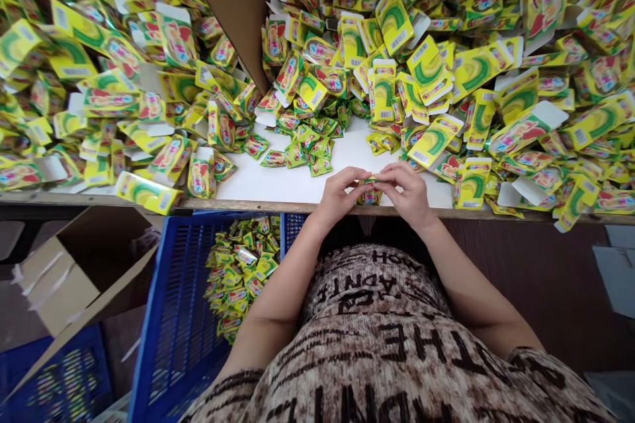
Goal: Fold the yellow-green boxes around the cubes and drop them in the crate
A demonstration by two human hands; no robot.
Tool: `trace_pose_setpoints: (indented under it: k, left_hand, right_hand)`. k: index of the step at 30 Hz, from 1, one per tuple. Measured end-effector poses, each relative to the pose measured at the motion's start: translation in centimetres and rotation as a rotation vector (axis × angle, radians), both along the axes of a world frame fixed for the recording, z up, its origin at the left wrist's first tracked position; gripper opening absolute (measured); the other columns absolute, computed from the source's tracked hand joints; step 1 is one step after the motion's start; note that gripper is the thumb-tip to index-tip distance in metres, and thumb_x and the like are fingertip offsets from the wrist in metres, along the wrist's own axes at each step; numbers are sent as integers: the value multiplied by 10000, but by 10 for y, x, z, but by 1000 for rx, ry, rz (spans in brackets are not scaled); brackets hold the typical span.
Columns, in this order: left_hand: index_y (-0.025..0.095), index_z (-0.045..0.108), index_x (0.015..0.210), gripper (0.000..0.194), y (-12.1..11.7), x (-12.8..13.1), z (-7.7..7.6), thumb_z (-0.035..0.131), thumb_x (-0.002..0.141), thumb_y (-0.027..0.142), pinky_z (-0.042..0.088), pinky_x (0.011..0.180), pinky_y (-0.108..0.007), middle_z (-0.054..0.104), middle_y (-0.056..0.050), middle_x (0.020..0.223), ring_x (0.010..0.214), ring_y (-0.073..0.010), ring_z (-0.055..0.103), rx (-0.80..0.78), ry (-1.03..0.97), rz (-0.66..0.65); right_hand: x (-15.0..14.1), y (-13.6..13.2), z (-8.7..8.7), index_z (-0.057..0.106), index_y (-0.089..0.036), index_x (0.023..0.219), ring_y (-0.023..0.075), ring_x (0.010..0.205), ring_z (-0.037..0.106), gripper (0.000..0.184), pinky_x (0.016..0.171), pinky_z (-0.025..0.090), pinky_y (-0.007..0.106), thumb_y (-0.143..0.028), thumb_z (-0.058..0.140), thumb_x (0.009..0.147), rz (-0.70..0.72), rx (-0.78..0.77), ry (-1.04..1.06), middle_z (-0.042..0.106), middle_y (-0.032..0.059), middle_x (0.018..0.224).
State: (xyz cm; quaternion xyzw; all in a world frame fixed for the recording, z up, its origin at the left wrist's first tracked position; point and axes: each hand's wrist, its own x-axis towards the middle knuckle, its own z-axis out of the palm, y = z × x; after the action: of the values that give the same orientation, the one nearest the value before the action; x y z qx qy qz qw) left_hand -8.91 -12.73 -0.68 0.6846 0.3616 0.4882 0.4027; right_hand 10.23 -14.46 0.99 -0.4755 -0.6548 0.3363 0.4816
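My left hand (342,193) and my right hand (404,193) meet just above the table's front edge, with fingertips pinching a small folded yellow card packet (371,192) between them. Part of the packet is hidden by my fingers. Ahead of my hands, a loose pile of similar folded packets (310,149) lies on the white table surface (292,175). Large heaps of flat yellow-green printed cards (431,73) with white tabs rise on both sides and behind.
A brown cardboard divider (233,6) stands between the heaps. Below the wooden table edge (258,205), a blue plastic crate (173,317) holds folded packets (241,277). An open cardboard box (64,271) and another blue crate (59,377) sit at lower left.
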Motion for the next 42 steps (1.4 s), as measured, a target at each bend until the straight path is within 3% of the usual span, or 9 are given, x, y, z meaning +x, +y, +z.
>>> trace_pose_setpoints:
  k: [5,9,16,20,25,29,33,37,42]
  left_hand:
    - [199,682,1066,198,0,8,-3,651,917,325,551,701,-237,687,-62,975,910,-152,652,23,80,-14]
    - [206,668,1061,268,-1,-9,6,711,862,379,556,763,-260,689,-59,1023,897,-156,664,-152,-155,218]
    - [198,760,1005,427,-92,-187,27,802,710,504,578,847,-375,759,-90,1034,948,-268,703,-810,359,100]
    - [175,758,953,507,-122,-236,21,803,640,572,577,867,-424,772,-91,938,896,-288,710,-767,553,546]
    - [234,721,1118,337,-28,-178,20,645,862,439,561,954,-420,721,-82,1149,1087,-258,669,-226,415,572]
    - [243,631,1315,543,53,-92,3,745,784,233,306,1140,-683,517,-172,1475,1409,-418,417,-111,664,498]
    - [266,538,1422,632,46,-19,-15,729,821,221,286,1092,-749,396,-214,1560,1419,-487,364,-67,744,300]
    - [257,431,1496,876,18,-12,-13,841,724,324,353,1125,-616,426,-202,1540,1390,-415,419,30,629,179]
    - [187,707,1111,257,18,-44,-7,657,861,215,502,984,-421,709,-120,1139,1086,-256,640,8,463,359]
  right_hand:
    - [-2,13,0,738,-233,911,220,918,645,167,762,570,375,-336,609,934,-37,52,-113,660,76,974]
    - [-13,66,-1,706,-165,1112,313,1106,576,237,971,476,506,-244,567,936,-180,-60,-523,653,150,1162]
    - [-54,59,1,638,-200,1280,389,1214,429,373,949,409,550,-210,582,912,136,-95,-952,600,157,1288]
    - [-47,60,-4,575,-197,1361,355,1152,459,476,910,437,492,-295,612,896,109,-108,-842,558,165,1320]
    - [-29,69,-18,668,-169,1056,299,988,528,331,844,454,415,-373,715,800,66,-158,-802,612,126,1063]
    - [-3,50,-23,590,-204,766,228,781,524,245,735,430,357,-419,707,783,-94,-172,-671,587,47,794]
    - [28,28,-19,565,-219,785,188,738,540,237,708,441,324,-391,724,745,-222,-199,-339,596,-6,757]
    - [44,25,-9,598,-214,844,170,752,572,255,655,476,291,-370,750,711,-300,-238,-31,635,-8,809]
    - [36,42,5,605,-210,806,141,660,560,241,498,438,239,-333,764,673,-221,-296,192,642,-7,772]
